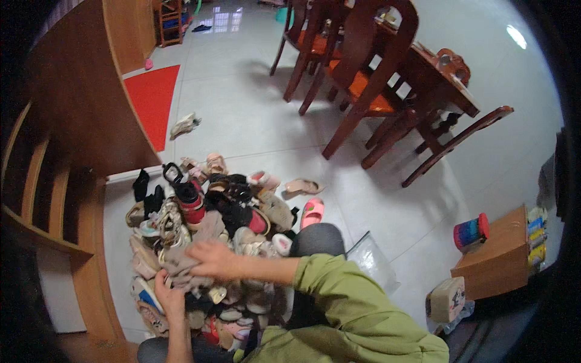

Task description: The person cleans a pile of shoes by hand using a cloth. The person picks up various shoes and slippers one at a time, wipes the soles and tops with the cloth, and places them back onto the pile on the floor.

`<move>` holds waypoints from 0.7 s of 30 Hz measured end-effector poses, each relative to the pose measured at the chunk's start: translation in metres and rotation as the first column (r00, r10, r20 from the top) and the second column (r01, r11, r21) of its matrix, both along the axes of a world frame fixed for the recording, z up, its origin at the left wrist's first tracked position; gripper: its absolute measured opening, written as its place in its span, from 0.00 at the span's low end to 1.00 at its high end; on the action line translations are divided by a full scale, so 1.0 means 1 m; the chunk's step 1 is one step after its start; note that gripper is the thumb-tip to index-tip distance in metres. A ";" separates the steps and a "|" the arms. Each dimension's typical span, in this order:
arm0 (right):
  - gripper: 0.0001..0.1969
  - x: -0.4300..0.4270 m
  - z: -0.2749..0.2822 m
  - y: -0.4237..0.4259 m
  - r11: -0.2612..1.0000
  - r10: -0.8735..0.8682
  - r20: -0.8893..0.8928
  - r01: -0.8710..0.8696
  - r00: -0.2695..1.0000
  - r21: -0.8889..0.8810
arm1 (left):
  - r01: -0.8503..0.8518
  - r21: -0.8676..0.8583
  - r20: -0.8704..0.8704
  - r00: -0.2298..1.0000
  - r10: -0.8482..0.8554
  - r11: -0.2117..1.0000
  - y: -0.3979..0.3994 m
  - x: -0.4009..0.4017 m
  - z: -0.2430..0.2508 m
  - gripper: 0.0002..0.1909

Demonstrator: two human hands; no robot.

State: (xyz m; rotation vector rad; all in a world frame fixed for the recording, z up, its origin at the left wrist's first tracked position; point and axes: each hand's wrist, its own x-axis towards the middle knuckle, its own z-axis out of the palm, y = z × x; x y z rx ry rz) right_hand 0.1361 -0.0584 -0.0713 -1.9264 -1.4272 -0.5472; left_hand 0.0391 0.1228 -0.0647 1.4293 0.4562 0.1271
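A large heap of mixed shoes [272,211] lies on the tiled floor before me. Over its middle I hold a crumpled grey-brown cloth [177,263]. My right hand [215,261] grips the cloth from above, its fingers slightly blurred. At the cloth's lower left edge, my left hand [170,292] pinches it between thumb and fingers; whether a shoe sits under the cloth is hidden. Close by are a red and black shoe [193,208], a pale pink shoe [144,258] and a white and blue shoe [147,295].
A wooden cabinet with shelves [68,213] stands at left, beside a red mat [152,104]. A pink clog [313,212] and a clear plastic bag [372,261] lie right of the heap. Wooden chairs [363,90] surround a table [435,75]. A cardboard box [494,254] is at right.
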 end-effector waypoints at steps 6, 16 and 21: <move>0.22 0.045 0.008 -0.075 0.768 -0.620 -0.337 0.459 0.709 -0.447 | -0.130 0.024 -0.069 0.989 0.132 0.991 0.002 -0.008 0.041 0.19; 0.14 0.030 0.029 -0.027 0.982 -0.188 0.108 0.189 0.976 0.002 | -0.121 -0.026 -0.034 0.992 0.120 0.992 0.008 -0.004 0.040 0.20; 0.21 0.045 0.016 -0.068 0.835 -0.519 -0.222 0.434 0.826 -0.338 | -0.333 -0.243 -0.189 0.937 0.292 0.911 0.028 -0.015 0.038 0.21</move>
